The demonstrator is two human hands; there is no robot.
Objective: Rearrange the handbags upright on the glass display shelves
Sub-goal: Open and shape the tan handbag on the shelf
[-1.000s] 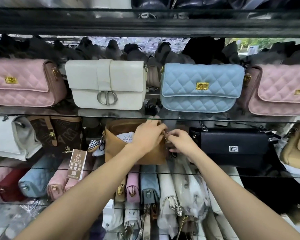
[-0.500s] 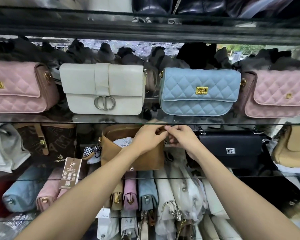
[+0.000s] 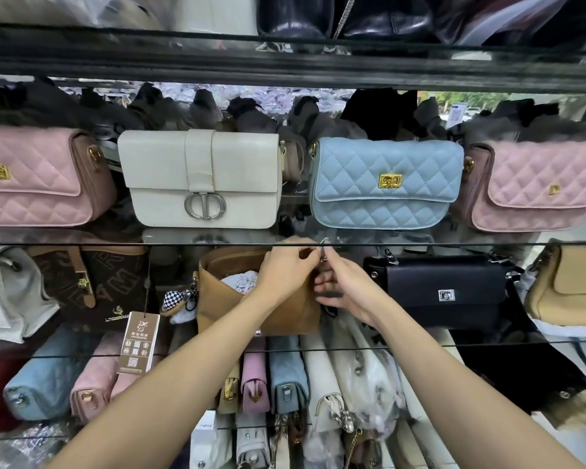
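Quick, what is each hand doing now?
Left hand: pinching small metal clasp at tan suede handbag.
Right hand: fingers curled there; hold unclear.

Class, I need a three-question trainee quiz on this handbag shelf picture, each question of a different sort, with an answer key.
1. True or false: the tan bag stands on the same glass shelf as the black bag.
2. Multiple choice: which bag sits directly right of the white bag on the shelf above? A) pale blue quilted bag B) brown patterned bag C) red bag
3. Fill in: both the left hand and the right hand work at the top right corner of the ____ bag.

Key: 1 true; 2 A; 3 tan.
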